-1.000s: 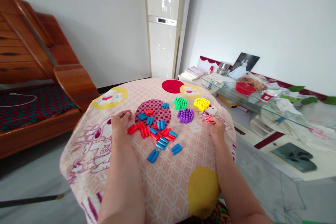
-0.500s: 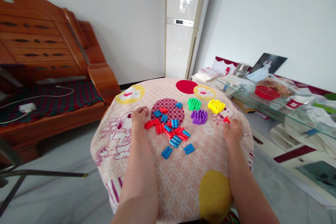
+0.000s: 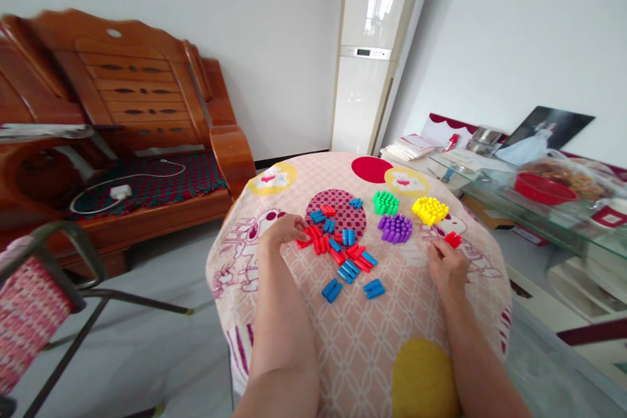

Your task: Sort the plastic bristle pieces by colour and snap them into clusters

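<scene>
And here's my left hand point(image 3: 288, 230) at the left edge of the mixed pile, fingertips at a red plastic piece point(image 3: 304, 241); whether they grip it, I can't tell. Over on the right, my right hand point(image 3: 448, 266) is curled on the tablecloth point(image 3: 362, 339), just beside a red connector point(image 3: 453, 240), and I can't tell if the fingers pinch anything. Between the hands lie loose blue pieces point(image 3: 332, 290) and red ones. Beyond them, three tight clusters: green point(image 3: 386, 202), purple point(image 3: 396, 228), and yellow point(image 3: 430, 210), nearest the right hand.
</scene>
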`<state>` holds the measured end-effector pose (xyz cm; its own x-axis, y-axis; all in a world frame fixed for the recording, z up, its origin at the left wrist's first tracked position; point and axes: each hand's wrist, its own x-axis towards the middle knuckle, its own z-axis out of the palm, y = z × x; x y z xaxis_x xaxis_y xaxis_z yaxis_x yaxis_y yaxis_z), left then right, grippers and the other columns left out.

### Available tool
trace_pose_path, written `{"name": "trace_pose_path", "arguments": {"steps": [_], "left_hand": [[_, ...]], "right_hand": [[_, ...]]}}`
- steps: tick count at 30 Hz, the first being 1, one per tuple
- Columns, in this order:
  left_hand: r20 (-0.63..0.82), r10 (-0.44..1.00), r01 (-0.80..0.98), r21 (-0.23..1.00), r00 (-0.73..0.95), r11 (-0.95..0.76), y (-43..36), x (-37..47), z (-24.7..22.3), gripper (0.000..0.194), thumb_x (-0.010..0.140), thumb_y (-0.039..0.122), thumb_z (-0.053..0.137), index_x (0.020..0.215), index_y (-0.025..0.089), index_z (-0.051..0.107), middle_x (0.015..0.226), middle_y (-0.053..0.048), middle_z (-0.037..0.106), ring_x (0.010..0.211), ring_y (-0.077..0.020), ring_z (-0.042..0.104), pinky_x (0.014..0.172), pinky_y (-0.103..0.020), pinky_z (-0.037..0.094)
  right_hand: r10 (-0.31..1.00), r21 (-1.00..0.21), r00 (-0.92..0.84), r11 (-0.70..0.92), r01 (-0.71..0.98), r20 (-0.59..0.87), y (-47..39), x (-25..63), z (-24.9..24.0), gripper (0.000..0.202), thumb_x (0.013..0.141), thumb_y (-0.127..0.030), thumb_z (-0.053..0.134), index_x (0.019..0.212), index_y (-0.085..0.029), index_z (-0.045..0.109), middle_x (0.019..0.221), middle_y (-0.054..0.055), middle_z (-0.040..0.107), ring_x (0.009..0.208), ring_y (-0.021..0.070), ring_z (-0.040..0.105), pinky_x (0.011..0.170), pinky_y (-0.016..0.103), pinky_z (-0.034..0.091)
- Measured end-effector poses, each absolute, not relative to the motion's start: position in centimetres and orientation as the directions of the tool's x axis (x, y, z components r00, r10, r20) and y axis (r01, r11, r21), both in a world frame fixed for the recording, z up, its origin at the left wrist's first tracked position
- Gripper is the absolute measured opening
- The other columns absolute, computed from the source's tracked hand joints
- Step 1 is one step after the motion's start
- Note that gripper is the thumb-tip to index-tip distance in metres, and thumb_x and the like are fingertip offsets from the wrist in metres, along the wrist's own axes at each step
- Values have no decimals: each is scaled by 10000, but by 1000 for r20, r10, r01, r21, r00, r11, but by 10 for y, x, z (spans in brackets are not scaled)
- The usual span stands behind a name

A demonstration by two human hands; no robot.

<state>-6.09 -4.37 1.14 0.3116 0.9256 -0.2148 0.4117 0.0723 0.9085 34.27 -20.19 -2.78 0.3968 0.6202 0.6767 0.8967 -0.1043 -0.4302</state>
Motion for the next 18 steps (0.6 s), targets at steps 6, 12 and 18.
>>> {"name": "trace_pose_path", "arguments": {"steps": [6,12,18], "left_hand": [[48,945,141,985,325,-98,-55,-34,41,350,592,311,750,902,156,705,680,-8,634,591,-138,595,555,-259,495],[162,893,-91,986,420,-136,-64,41,60,365,636,403,745,883,151,651,746,-32,669,670,-148,639,612,-263,519],[210,841,-141,977,498,-160,-81,116,43,254,634,318,751,789,159,627,674,-25,669,612,-145,638,597,-260,508]], "right_hand": [[669,-466,348,-4,885,657,-203,328,-17,356,853,-430,477,728,-179,697,622,70,656,560,181,561,586,293,407],[726,-508,297,83,858,621,-203,314,-8,336,873,-429,499,677,-200,646,581,30,608,519,151,515,568,279,400],[758,-609,302,155,778,578,-206,305,-1,292,824,-462,587,712,-203,666,542,-8,555,496,138,493,508,263,385]]}}
